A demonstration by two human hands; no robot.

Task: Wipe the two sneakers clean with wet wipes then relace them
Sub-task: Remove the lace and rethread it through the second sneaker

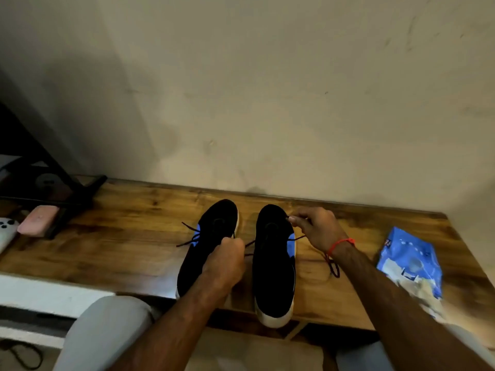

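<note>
Sneakers, black, white-soled: two, side by side on the wooden counter, heels toward its near edge, toes toward the wall. Left sneaker; right sneaker, heel just over the edge.

Hands: two. Left hand over the gap between the shoes, fingers curled round a dark lace of the right sneaker. Right hand at that shoe's outer side, fingers pinching the other lace end near the toe. Red thread on the right wrist: one.

Wet wipes pack, blue: one, right side of counter, well apart from the shoes.

Progress, judged: no wipe in hand; lacing of the right sneaker under way, whether undoing or relacing cannot be told. Left sneaker's laces lie loose, not yet tied.

Far left: pink case, one; black stand, one.
</note>
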